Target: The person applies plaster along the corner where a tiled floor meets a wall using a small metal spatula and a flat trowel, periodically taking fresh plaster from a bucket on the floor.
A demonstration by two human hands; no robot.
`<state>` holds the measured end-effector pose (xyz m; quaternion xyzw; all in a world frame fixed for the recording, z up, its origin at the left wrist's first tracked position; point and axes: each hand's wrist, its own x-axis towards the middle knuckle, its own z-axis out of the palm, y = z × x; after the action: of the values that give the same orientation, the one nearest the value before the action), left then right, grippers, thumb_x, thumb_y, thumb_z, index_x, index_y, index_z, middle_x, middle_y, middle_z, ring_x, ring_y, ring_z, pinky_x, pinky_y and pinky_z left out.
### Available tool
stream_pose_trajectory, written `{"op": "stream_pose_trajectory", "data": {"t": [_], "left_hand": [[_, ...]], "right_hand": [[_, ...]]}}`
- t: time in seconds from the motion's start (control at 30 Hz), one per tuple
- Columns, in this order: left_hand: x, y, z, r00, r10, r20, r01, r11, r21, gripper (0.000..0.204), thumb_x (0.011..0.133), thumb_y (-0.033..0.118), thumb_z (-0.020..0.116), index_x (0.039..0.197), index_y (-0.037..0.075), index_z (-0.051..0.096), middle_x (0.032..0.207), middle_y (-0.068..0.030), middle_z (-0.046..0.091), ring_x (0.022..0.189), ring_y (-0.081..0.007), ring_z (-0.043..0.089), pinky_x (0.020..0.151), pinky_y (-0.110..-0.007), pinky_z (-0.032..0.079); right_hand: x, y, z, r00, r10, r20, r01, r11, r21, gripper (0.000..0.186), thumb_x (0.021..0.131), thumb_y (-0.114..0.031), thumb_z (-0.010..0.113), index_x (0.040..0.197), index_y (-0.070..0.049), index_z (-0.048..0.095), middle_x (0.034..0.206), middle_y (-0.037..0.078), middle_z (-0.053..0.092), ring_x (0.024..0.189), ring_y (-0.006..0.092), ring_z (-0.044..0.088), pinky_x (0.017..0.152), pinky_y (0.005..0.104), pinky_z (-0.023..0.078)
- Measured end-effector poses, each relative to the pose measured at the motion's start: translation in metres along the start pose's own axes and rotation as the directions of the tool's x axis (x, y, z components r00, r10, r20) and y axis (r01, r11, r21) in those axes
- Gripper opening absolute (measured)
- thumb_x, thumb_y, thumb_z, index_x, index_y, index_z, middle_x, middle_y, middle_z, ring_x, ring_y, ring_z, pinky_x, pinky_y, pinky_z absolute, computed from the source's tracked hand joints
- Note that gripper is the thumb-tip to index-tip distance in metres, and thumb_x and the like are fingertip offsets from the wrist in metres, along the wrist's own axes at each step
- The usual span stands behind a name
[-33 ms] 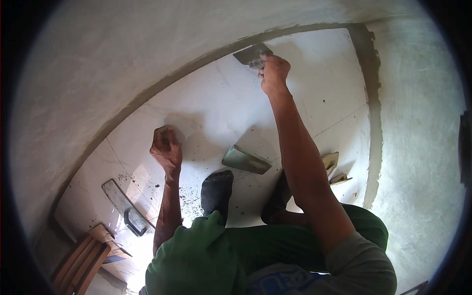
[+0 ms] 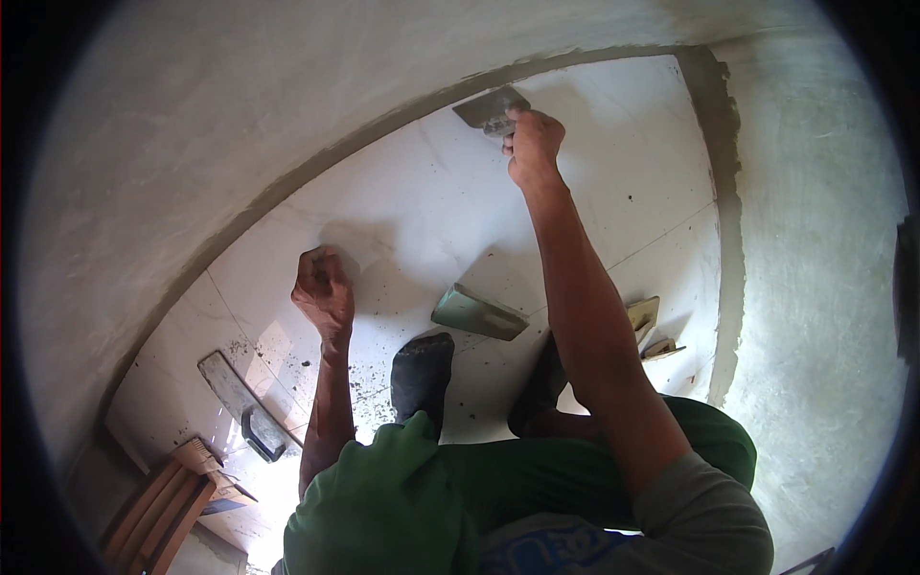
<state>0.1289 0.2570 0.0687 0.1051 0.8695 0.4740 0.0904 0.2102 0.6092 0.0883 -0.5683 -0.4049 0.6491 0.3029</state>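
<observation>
My right hand [image 2: 533, 139] grips a flat metal scraper blade [image 2: 484, 108] low at the far tile edge, beside the grey mortar band [image 2: 623, 51] along the wall foot. My left hand [image 2: 322, 286] is closed and low over the white tiles at centre left; whatever its curled fingers hold, if anything, is hidden. Between and below my hands a pale green tapered piece [image 2: 476, 311] lies on the floor near my dark-covered left foot [image 2: 422, 369].
A long trowel with a handle [image 2: 218, 374] lies at left. Brown boards and a brush [image 2: 163, 503] sit lower left. Tan pieces [image 2: 642, 316] lie behind my right arm. Plastered walls [image 2: 815, 240] border the tiled floor [image 2: 632, 115], which has scattered grit.
</observation>
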Motion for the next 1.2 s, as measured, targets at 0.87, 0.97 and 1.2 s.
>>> {"op": "stream_pose_trajectory", "data": {"t": [0.87, 0.97, 1.2], "left_hand": [[0.000, 0.005, 0.002, 0.994, 0.091, -0.052, -0.090, 0.996, 0.022, 0.017, 0.099, 0.018, 0.064, 0.096, 0.003, 0.073, 0.065, -0.0061, 0.066, 0.056, -0.0134, 0.057, 0.059, -0.031, 0.049], [0.000, 0.011, -0.002, 0.999, 0.041, -0.032, -0.041, 0.999, 0.017, 0.017, 0.099, 0.017, 0.065, 0.096, 0.002, 0.072, 0.066, -0.0065, 0.067, 0.056, -0.0131, 0.057, 0.059, -0.031, 0.049], [-0.001, -0.002, 0.005, 0.984, 0.167, -0.065, -0.171, 0.984, -0.058, 0.020, 0.101, 0.020, 0.066, 0.096, 0.001, 0.070, 0.067, -0.0072, 0.067, 0.056, -0.0130, 0.058, 0.057, -0.031, 0.049]], "right_hand": [[0.021, -0.012, 0.002, 0.999, 0.030, 0.016, -0.031, 0.995, 0.090, 0.005, 0.088, -0.006, 0.069, 0.090, -0.002, 0.067, 0.079, 0.007, 0.056, 0.056, 0.0158, 0.046, 0.050, 0.0326, 0.036], [0.020, -0.005, -0.004, 1.000, -0.008, 0.007, 0.008, 1.000, 0.016, 0.006, 0.088, -0.005, 0.070, 0.090, -0.003, 0.066, 0.078, 0.006, 0.057, 0.055, 0.0154, 0.045, 0.049, 0.0326, 0.036], [0.059, -0.031, -0.056, 0.997, -0.044, -0.068, 0.047, 0.998, 0.040, 0.010, 0.086, -0.008, 0.073, 0.092, -0.005, 0.066, 0.078, 0.005, 0.059, 0.054, 0.0147, 0.046, 0.049, 0.0318, 0.038]]}}
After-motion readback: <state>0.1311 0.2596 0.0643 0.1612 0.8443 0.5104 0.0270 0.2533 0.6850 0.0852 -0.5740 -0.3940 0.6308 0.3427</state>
